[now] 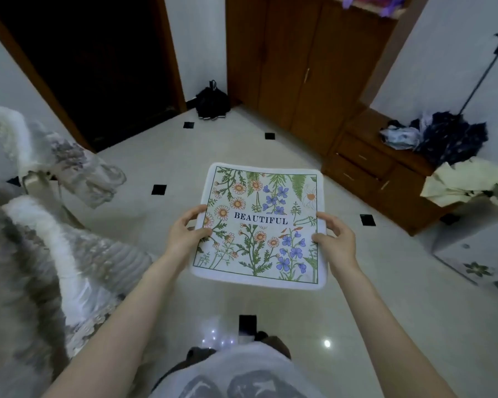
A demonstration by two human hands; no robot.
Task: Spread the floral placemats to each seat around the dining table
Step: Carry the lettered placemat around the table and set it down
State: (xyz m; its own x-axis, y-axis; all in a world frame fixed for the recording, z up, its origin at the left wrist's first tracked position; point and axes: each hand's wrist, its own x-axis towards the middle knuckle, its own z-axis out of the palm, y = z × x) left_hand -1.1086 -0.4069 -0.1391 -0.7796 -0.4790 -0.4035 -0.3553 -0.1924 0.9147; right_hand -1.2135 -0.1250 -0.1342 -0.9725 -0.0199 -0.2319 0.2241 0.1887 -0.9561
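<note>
A square white floral placemat (260,202) with the word BEAUTIFUL printed across its middle is held flat in the air over the tiled floor, in the centre of the head view. My left hand (186,232) grips its left edge, thumb on top. On the opposite side my right hand (335,241) pinches the right edge the same way. Whether more mats lie stacked under it I cannot tell. No dining table top is plainly in view.
Chairs with grey-white lacy covers (55,234) stand at the left. A wooden wardrobe (299,67) and low drawer unit (365,168) with piled clothes (449,139) fill the right back. A dark doorway (92,67) opens at back left, a black bag (212,101) beside it.
</note>
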